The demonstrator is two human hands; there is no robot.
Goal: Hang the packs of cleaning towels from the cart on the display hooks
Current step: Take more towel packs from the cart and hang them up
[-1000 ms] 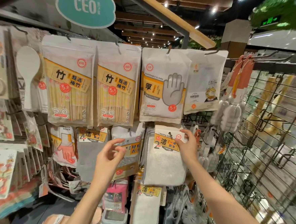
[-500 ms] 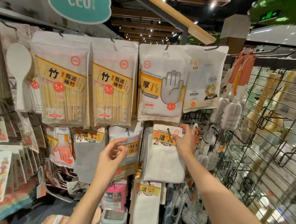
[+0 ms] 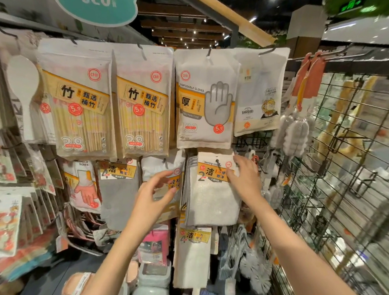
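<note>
Progress: one towel pack [image 3: 211, 187] hangs at centre frame, just below the glove pack [image 3: 205, 100]. A dark hook [image 3: 218, 163] shows through the hole in its header card, so this pack appears seated, with further grey packs stacked behind it on the same peg. The cart is not in view, so how many packs remain to be hung cannot be told.

Right hand [image 3: 245, 178]: raised at centre right, fingers spread and fairly straight, lying over the right edge of the pack's header. It grips nothing. Whether the fingertips touch the card or hover just off it cannot be told.

Left hand [image 3: 154, 196]: raised at centre, just left of the towel pack, in front of a neighbouring pack [image 3: 162, 165]. Fingers are loosely curved, thumb apart from them, nothing held.

Judgement: the hanging step for this pack looks complete; both hands are free to fetch the next one.
</note>
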